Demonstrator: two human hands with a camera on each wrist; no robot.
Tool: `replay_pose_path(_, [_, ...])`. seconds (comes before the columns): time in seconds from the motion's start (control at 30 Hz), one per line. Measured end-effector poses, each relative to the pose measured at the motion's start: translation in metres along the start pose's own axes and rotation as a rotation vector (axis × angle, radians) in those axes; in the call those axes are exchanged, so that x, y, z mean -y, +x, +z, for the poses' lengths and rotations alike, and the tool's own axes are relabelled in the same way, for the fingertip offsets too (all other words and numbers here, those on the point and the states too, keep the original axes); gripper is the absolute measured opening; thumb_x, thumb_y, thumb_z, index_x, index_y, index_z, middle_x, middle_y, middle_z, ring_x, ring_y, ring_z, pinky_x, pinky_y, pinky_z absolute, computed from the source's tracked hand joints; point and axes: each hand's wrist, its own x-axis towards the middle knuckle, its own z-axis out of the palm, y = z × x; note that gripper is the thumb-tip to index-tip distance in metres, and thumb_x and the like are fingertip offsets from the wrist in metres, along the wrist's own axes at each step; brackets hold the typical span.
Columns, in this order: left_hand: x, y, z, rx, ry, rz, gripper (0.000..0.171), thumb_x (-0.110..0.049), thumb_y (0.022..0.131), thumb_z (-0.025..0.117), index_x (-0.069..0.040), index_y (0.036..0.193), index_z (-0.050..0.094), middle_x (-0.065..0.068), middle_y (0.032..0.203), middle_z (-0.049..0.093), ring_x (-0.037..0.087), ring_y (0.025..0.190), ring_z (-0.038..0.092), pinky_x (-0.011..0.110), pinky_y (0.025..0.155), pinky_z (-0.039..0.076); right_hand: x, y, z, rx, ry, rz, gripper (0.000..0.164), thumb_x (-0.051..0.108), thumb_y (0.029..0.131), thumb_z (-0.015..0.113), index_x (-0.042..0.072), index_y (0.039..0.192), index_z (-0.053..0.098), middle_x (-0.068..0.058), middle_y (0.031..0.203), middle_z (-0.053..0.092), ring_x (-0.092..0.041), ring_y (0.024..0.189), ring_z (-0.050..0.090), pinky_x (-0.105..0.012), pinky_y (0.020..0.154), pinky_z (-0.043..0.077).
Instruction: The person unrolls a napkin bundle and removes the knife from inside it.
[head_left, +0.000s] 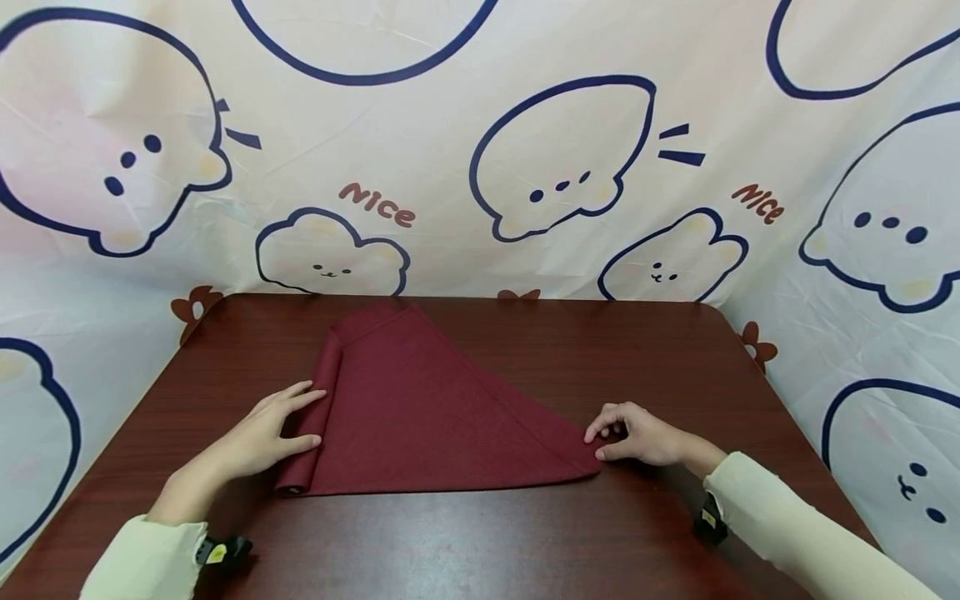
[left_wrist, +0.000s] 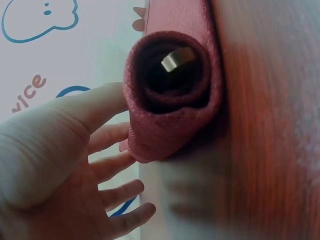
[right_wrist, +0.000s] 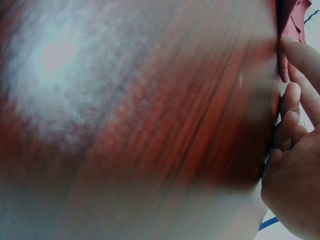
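Observation:
A dark red cloth (head_left: 420,417) lies on the table, its left side rolled into a tube and its right side tapering to a corner. My left hand (head_left: 262,429) rests against the roll (head_left: 326,375), thumb and fingers spread and mostly straight. In the left wrist view the open end of the roll (left_wrist: 172,105) shows wound layers and a gold-coloured piece (left_wrist: 178,59) inside; what it belongs to is hidden. My right hand (head_left: 641,433) pinches the cloth's right corner between thumb and forefinger, its other fingers curled. Only a sliver of cloth (right_wrist: 285,65) shows in the right wrist view.
The brown wooden table (head_left: 480,542) has rounded far corners. A pale curtain (head_left: 442,150) with cartoon prints hangs behind the table and along both sides. Each wrist carries a dark strapped device, such as the left one (head_left: 225,550).

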Motion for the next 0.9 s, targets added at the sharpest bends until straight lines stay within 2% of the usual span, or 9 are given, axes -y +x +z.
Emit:
replay_pose_path(0.2, [0.006, -0.002, -0.002, 0.003, -0.005, 0.0, 0.065, -0.023, 0.087, 0.077, 0.002, 0.142, 0.053, 0.035, 0.15, 0.04, 0.059, 0.135, 0.036, 0.076, 0.102, 0.034, -0.002, 0.0, 0.0, -0.007, -0.01, -0.006, 0.015, 0.016, 0.087, 0.079, 0.012, 0.101, 0.076, -0.005, 0.087, 0.059, -0.008, 0.083, 0.05, -0.023, 0.074, 0.039])
replay_pose_path(0.47, [0.012, -0.004, -0.005, 0.012, -0.031, 0.019, 0.066, -0.022, 0.088, 0.077, 0.004, 0.142, 0.051, 0.038, 0.148, 0.041, 0.057, 0.134, 0.041, 0.073, 0.102, 0.039, -0.005, 0.001, 0.002, 0.0, -0.024, 0.009, 0.016, 0.018, 0.087, 0.079, 0.016, 0.102, 0.076, -0.002, 0.088, 0.059, -0.006, 0.083, 0.05, -0.023, 0.075, 0.04])
replay_pose_path(0.9, [0.013, -0.005, -0.006, 0.016, -0.032, 0.012, 0.065, -0.022, 0.088, 0.077, 0.005, 0.142, 0.051, 0.039, 0.146, 0.042, 0.058, 0.132, 0.043, 0.073, 0.101, 0.04, -0.005, 0.001, 0.001, -0.013, -0.017, -0.02, 0.015, 0.016, 0.087, 0.08, 0.013, 0.101, 0.076, -0.005, 0.086, 0.059, -0.01, 0.082, 0.05, -0.024, 0.073, 0.039])
